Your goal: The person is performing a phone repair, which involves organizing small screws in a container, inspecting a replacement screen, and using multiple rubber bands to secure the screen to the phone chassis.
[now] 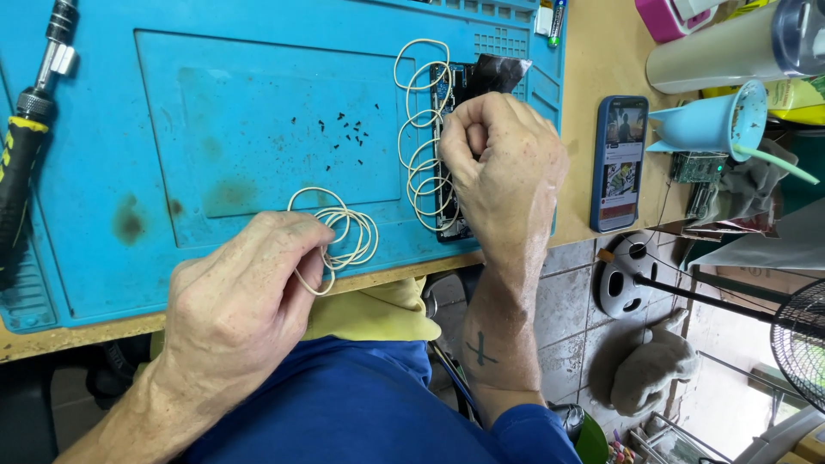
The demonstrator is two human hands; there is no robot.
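Note:
A dark, opened phone [453, 86] lies on the blue work mat [215, 129], with several pale rubber bands [418, 129] looped around it. My right hand [503, 167] rests over the phone's lower half, fingers curled and pinching one band against it. My left hand [245, 301] is at the mat's near edge, its fingers closed on a small bunch of loose rubber bands [344, 234] that lies partly on the mat. Tiny black screws [348, 129] are scattered in the middle of the mat.
A screwdriver with a black and yellow handle [26, 129] lies at the mat's left edge. A phone with a lit screen [619, 163] sits on the wooden bench at right, beside a blue cup [709, 125] and a grey tumbler [730, 47]. A fan [799, 339] stands on the floor.

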